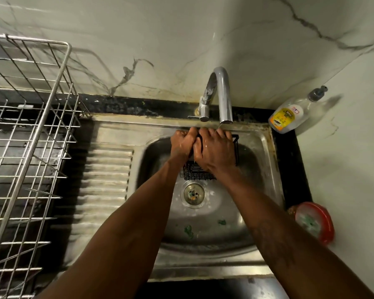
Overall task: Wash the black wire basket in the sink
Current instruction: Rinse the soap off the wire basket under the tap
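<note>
A small black wire basket (198,173) hangs over the steel sink bowl (212,229), just under the curved chrome tap (224,98). My left hand (184,143) is closed on the basket's left upper edge. My right hand (216,151) lies over its top and grips it, wet and shiny. Both hands hide most of the basket; only its lower front mesh and right corner (236,147) show. The round drain (194,192) sits right below the basket.
A large metal dish rack (28,147) stands on the left counter beside the ribbed drainboard (104,190). A dish soap bottle (289,114) leans in the back right corner. A red round tub (315,222) sits at the sink's right. Green scraps lie in the bowl.
</note>
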A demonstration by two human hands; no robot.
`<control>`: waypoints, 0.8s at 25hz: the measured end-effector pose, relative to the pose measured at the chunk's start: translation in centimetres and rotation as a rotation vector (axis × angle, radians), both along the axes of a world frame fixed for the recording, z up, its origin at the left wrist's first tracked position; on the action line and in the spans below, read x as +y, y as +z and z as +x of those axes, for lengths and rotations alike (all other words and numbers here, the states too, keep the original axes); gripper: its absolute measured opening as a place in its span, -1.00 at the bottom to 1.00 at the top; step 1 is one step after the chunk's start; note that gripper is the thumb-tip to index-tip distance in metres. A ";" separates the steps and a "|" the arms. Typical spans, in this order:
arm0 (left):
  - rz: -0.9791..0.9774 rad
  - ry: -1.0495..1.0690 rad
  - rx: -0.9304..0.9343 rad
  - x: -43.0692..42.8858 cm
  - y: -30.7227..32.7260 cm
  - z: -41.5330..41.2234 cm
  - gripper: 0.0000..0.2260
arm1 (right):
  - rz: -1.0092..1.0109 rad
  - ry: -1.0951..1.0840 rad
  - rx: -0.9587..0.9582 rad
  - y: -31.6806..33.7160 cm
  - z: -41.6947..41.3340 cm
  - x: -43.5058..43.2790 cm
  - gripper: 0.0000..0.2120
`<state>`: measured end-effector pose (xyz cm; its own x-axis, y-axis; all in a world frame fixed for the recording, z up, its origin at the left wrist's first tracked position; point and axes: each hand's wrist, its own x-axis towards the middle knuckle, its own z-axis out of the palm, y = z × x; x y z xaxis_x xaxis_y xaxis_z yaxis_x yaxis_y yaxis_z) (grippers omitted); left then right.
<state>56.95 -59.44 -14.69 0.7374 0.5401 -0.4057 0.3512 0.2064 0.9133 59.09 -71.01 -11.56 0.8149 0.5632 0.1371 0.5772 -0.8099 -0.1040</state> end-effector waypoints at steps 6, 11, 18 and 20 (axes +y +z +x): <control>0.029 0.037 0.020 1.1 0.4 0.4 -0.73 | -0.128 -0.160 0.267 -0.3 5.5 4.0 -0.52; -0.096 0.093 -0.061 1.8 0.9 -1.5 -0.81 | 0.062 -0.066 0.062 -0.9 2.4 2.5 -0.58; -0.182 0.051 -0.004 0.5 1.3 -1.9 -0.79 | 0.200 -0.027 0.112 -0.2 2.1 -2.1 -0.48; -0.167 0.041 -0.007 0.6 0.8 -2.2 -0.74 | 0.119 -0.054 0.104 0.6 2.8 -0.8 -0.40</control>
<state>54.73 -58.81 -13.90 0.7189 0.4954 -0.4877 0.3333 0.3701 0.8672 61.90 -71.85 -10.94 0.8569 0.5027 0.1138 0.5141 -0.8179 -0.2582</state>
